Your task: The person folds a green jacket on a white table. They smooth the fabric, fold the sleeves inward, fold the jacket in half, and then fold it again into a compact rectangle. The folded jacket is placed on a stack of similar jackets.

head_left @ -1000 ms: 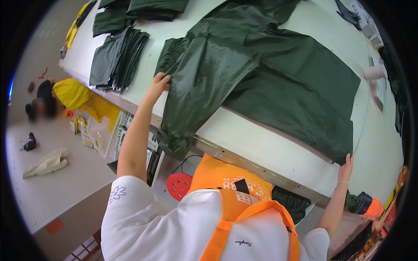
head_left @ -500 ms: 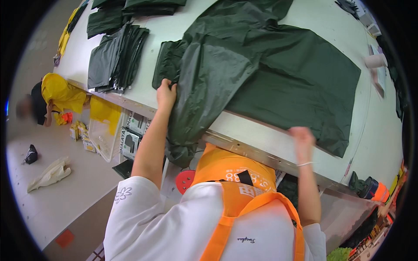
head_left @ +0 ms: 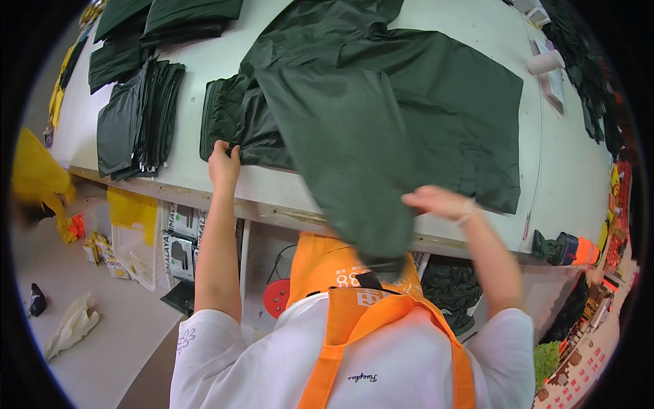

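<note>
Largest is the white, flat-topped table [head_left: 575, 180], and across it, centred toward twelve o'clock, sprawls the dark green, slightly shiny, coated-fabric garment [head_left: 453, 112]. Its broad panel lies fairly flat toward one o'clock, with few creases, so the spreading there looks done. Its long tapering section [head_left: 354, 146] slants across the middle and drops over the near edge toward five o'clock, not yet brought in. Its gathered, bunched end [head_left: 225, 112] sits toward ten o'clock, partly doubled. Beyond that stands a compact stack of folded dark green pieces [head_left: 139, 119], with a looser dark green folded pile [head_left: 194, 17] toward eleven; against these, the spread garment seems to have most of its folding left. Toward ten o'clock, the left hand [head_left: 225, 163] has its grip closed, pinching the bunched end's near edge. Toward three o'clock, the blurred right hand [head_left: 439, 202] reaches fingertips to the tapering section's edge; whether its grip holds fabric cannot be told.
</note>
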A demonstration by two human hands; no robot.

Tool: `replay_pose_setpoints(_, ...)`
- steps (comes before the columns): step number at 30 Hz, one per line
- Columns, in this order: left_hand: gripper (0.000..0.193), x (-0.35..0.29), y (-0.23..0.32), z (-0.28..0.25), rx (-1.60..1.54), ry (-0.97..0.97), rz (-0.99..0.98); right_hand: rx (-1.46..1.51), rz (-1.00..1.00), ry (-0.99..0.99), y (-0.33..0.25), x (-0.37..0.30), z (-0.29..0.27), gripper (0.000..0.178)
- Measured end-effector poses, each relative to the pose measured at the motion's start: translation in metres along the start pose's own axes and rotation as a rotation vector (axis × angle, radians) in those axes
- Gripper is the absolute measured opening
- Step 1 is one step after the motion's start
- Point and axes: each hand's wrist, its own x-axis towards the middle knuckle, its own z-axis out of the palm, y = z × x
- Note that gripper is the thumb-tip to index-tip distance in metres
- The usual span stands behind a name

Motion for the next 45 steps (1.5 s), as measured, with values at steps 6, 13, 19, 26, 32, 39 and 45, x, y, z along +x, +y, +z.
replay_pose_setpoints(6,0.025,0.009,-0.002,0.004,0.08,-0.022,0.042,-0.775,0.42,0.582,0.041,-0.056,-0.176,0.035)
replay_pose_setpoints(13,0.041,-0.01,0.085,-0.035,0.087,0.15,0.355,-0.597,-0.237,1.711,0.091,-0.08,-0.14,0.043)
replay_pose_setpoints(19,0.057,-0.066,0.264,0.054,0.175,-0.151,0.943,0.34,0.128,1.473,0.181,-0.084,-0.135,0.051)
replay_pose_setpoints(26,0.064,-0.036,0.257,0.124,0.333,-0.173,0.862,-0.006,-0.069,1.636,0.181,-0.096,-0.127,0.036)
replay_pose_setpoints(32,0.065,-0.036,0.255,0.128,0.335,-0.19,0.861,0.634,-0.092,1.335,0.188,-0.096,-0.171,0.047)
replay_pose_setpoints(39,0.065,-0.034,0.268,0.13,0.3,-0.23,0.85,-0.051,0.105,1.533,0.198,-0.069,-0.214,0.044)
replay_pose_setpoints(45,0.075,-0.022,0.254,0.108,-0.177,-0.378,0.787,-0.597,-0.405,1.536,0.102,-0.078,-0.16,0.035)
